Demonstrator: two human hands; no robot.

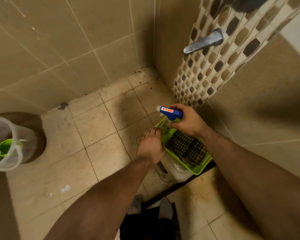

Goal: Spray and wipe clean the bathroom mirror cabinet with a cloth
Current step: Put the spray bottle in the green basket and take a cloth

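Head view, looking steeply down into a tiled corner.

Right arm: reaches forward from the lower right, forearm bare. Right hand (187, 121) is held above the near end of a green tray (200, 168). Its fingers are curled round the blue trigger head of the spray bottle (171, 112), with the nozzle pointing left. The bottle's clear body hangs down and left from the head, over the tray's far corner.

Left arm: comes in from the lower centre, back of the hand towards the camera. Left hand (151, 146) sits just left of the tray, at the lower end of the clear bottle body. Its fingers are curled downward and hidden from view. Cannot tell whether they actually grip the bottle or only touch it.

Cloth (187, 149): dark checked fabric, lying folded inside the green tray, below the right wrist. Neither hand touches it. The tray rests on a clear plastic container (177, 168).

Room: the floor (97, 135) is pale square tile, stained, with dark specks gathered along the wall joint. The walls (59, 40) are large beige tiles. A mosaic strip (206, 70) runs up the right wall and carries a metal tap (203, 41). At the left edge a translucent bucket (0, 135) holds a green scoop (5, 147). Two socked feet (137, 203) show at the bottom centre.
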